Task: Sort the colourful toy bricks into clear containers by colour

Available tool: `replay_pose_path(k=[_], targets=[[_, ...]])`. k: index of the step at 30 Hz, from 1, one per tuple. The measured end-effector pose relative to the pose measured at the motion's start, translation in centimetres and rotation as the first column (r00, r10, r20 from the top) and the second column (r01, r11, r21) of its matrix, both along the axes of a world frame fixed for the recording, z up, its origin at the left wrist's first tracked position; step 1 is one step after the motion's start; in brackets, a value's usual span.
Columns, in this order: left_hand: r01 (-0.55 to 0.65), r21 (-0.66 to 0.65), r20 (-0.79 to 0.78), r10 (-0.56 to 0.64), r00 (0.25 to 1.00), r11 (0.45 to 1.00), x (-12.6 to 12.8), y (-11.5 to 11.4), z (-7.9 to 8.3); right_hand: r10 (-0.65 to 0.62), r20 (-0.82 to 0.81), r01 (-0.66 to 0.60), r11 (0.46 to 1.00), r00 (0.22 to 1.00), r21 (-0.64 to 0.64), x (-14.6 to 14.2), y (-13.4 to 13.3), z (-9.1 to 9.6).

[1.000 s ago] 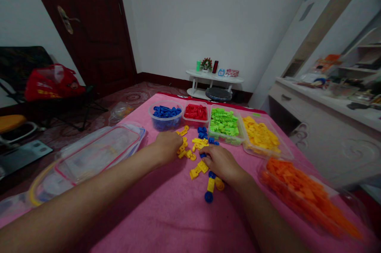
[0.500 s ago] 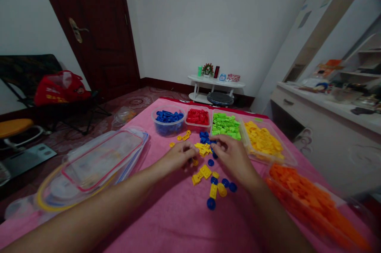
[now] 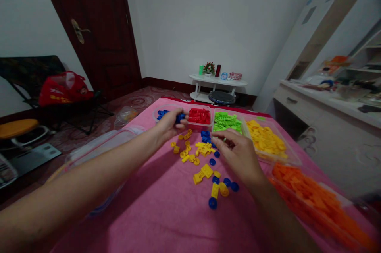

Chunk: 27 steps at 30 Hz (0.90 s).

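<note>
My left hand point(image 3: 169, 125) reaches over the round tub of blue pieces point(image 3: 160, 114) and pinches a blue piece point(image 3: 180, 117) between thumb and fingers. My right hand point(image 3: 238, 155) hovers over the loose pile of yellow and blue pieces point(image 3: 205, 157) on the pink cloth point(image 3: 166, 209), fingers curled in a pinch; what it holds is hidden. Behind the pile stand the tub of red pieces point(image 3: 198, 115), the tub of green pieces point(image 3: 226, 121) and the tub of yellow pieces point(image 3: 266, 138).
A long tray of orange pieces point(image 3: 315, 201) lies along the right edge. Clear box lids point(image 3: 98, 149) sit at the left under my forearm. Beyond are a dark door point(image 3: 98, 34), a chair with a red bag point(image 3: 61, 88), a white low table point(image 3: 218, 82) and a white cabinet point(image 3: 327, 126).
My left hand moved from the loose pile up and back to the blue tub, with a blue piece in its fingers. My right hand stayed near the pile, shifting slightly.
</note>
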<state>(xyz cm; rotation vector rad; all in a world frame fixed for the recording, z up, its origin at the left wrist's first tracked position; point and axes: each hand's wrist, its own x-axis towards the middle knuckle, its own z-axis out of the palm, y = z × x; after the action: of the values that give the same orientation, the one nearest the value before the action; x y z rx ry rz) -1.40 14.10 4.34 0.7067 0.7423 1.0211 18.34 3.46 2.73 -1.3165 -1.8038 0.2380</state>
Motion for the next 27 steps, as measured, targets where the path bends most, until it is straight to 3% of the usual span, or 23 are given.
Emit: replay_pose_path(k=[2,4,6,8,10,13,15,19,22,27], targets=[[-0.181,0.243,-0.200,0.232,0.952,0.953,-1.3,3.2,1.5,-0.003,0.000,0.003,1.000,1.000,-0.008,0.4,0.4,-0.4],[-0.193,0.474,-0.452,0.425,0.784,0.859,-2.3,5.5,2.3,-0.011,0.012,0.012,1.000,1.000,-0.025,0.8,0.9,-1.1],[-0.023,0.665,-0.616,0.566,0.548,0.746,-2.4,6.2,2.2,-0.043,0.022,0.043,0.998,0.999,-0.038,1.2,1.3,-1.8],[0.208,0.759,-0.641,0.654,0.402,0.617,-1.6,5.4,1.3,-0.086,0.027,0.087,0.996,0.996,-0.037,1.7,1.7,-2.4],[0.423,0.763,-0.639,0.665,0.387,0.488,0.0,3.5,-0.2,-0.117,0.030,0.118,0.992,0.993,-0.038,2.1,2.0,-2.9],[0.727,0.595,-0.730,0.608,0.313,0.341,2.5,0.5,-2.8,-0.109,0.066,0.115,0.988,0.992,-0.100,2.4,2.3,-3.7],[0.798,0.495,-0.758,0.620,0.203,0.344,3.6,-0.8,-4.5,-0.064,0.113,0.079,0.988,0.991,-0.135,2.2,2.4,-4.4],[0.756,0.424,-0.764,0.645,0.003,0.499,4.0,-1.4,-7.1,0.014,0.249,0.026,0.987,0.968,-0.156,1.5,2.7,-6.1],[0.735,0.389,-0.766,0.638,-0.077,0.556,3.5,-1.2,-8.2,0.024,0.333,0.033,0.986,0.943,-0.163,0.9,2.5,-7.1],[0.752,0.354,-0.744,0.655,-0.134,0.556,3.2,-1.1,-7.9,0.041,0.328,0.022,0.983,0.944,-0.185,0.3,2.3,-7.6]])
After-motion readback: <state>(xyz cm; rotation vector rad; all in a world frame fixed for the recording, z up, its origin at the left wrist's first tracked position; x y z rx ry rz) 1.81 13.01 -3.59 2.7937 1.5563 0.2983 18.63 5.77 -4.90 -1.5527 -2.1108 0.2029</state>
